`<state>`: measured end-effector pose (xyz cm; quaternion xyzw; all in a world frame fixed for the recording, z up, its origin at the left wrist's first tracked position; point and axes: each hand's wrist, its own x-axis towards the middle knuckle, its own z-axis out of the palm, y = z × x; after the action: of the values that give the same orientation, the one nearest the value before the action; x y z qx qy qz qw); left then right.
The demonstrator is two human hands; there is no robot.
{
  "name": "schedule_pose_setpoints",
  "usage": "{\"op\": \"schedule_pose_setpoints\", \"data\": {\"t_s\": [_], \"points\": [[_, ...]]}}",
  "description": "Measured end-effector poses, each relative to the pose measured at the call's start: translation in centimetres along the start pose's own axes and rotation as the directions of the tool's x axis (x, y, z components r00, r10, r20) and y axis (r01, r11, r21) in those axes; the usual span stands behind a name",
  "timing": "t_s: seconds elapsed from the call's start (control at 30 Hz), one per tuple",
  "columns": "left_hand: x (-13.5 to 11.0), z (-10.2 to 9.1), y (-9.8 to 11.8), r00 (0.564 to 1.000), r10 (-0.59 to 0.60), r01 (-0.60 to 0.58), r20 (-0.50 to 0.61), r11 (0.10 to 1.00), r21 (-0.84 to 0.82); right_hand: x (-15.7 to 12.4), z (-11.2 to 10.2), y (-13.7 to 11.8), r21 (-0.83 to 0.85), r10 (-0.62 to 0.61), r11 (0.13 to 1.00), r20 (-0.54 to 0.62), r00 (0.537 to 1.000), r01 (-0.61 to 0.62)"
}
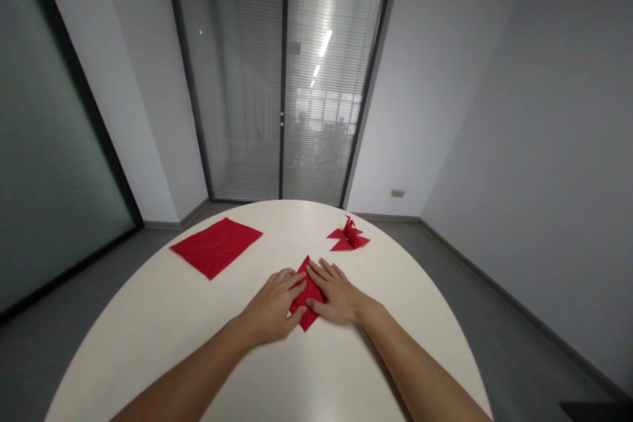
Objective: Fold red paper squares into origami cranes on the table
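Note:
A small folded red napkin (307,295) lies on the white round table (163,330), in front of me. My left hand (273,306) rests on its left side, fingers bent and pressed onto the cloth. My right hand (333,291) lies flat on its right side, fingers stretched out over the fold. Both hands touch the napkin and hide part of it.
A flat red cloth square (216,246) lies at the table's far left. A finished folded red napkin figure (349,237) stands at the far right. Beyond the table are grey floor, a glass door with blinds (281,86) and grey walls.

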<state>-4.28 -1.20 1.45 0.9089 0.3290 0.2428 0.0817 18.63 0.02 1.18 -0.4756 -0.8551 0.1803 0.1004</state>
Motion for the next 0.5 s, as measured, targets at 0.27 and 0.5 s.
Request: {"op": "schedule_pose_setpoints", "data": {"t_s": [0.27,0.5], "points": [[0.0,-0.1,0.0,1.0,-0.015,0.015,-0.002,1.0,-0.008,0.2,-0.7,-0.4,-0.043,-0.103,0.994,-0.186,0.977,0.097],[0.4,0.1,-0.6,0.998,-0.045,0.045,-0.034,0.999,-0.01,-0.1,-1.6,-1.0,0.034,-0.143,0.987,-0.232,0.962,0.155]]}}
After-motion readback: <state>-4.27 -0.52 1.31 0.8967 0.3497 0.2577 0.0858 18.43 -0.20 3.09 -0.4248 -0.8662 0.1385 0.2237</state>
